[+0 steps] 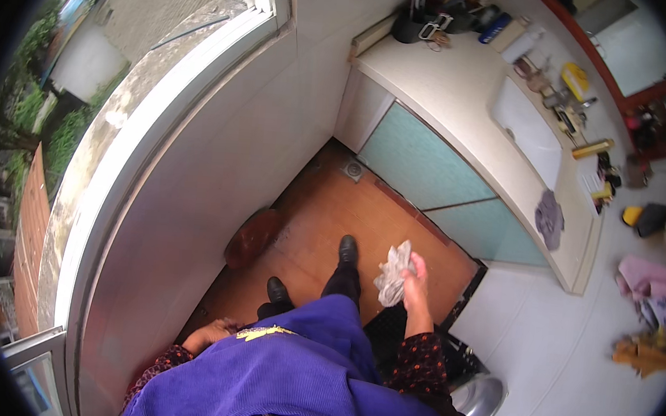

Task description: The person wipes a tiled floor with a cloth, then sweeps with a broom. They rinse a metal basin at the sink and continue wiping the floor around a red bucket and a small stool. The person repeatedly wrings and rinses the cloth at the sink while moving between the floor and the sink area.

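A crumpled greyish-white cloth [391, 274] is gripped in my right hand [415, 291], held out over the orange-brown tiled floor [308, 223]. Down at my other side, my left hand [209, 336] rests by the edge of my purple apron [273, 367]; its fingertips are hidden, so what it holds, if anything, does not show. The apron bears a yellow flower design. Below me, my black shoes [348, 250] stand on the floor.
Ahead right, a curved-looking counter [438, 69] with a white sink [527, 129] sits on blue-green cabinet doors [425, 156]. A grey rag [549, 220] lies on it. A brown oval object [254, 238] stands by the left wall. A metal basin [479, 398] is behind my right arm.
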`<state>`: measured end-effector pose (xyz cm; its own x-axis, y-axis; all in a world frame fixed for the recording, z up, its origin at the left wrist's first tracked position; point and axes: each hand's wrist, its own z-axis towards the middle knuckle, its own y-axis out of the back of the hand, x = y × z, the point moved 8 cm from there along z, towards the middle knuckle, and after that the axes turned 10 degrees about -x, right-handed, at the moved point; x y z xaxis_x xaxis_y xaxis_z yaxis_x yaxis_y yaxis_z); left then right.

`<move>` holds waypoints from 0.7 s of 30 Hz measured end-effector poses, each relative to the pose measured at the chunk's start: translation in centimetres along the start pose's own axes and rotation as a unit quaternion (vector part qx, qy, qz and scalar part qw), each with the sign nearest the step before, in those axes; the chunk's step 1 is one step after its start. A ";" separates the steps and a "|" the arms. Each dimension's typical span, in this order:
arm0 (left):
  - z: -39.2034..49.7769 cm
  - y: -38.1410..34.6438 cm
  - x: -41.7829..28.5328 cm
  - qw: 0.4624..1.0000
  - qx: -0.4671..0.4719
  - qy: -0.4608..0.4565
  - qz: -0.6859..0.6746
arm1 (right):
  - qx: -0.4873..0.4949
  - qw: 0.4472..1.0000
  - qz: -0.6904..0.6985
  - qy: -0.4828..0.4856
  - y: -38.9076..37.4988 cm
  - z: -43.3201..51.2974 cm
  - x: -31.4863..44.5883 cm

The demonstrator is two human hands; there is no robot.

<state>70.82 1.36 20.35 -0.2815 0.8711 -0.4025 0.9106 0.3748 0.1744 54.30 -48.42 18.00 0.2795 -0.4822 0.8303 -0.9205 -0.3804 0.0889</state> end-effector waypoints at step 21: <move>6.7 -6.4 11.8 0.961 0.011 0.243 -0.132 | 0.488 0.795 -0.333 -0.140 -0.6 7.2 -10.1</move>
<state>63.66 7.09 8.50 -0.6069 0.7939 0.0377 0.7926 0.6010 0.1034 54.04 -49.00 5.57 0.7915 -0.0227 0.6108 0.0679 -0.9899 -0.1247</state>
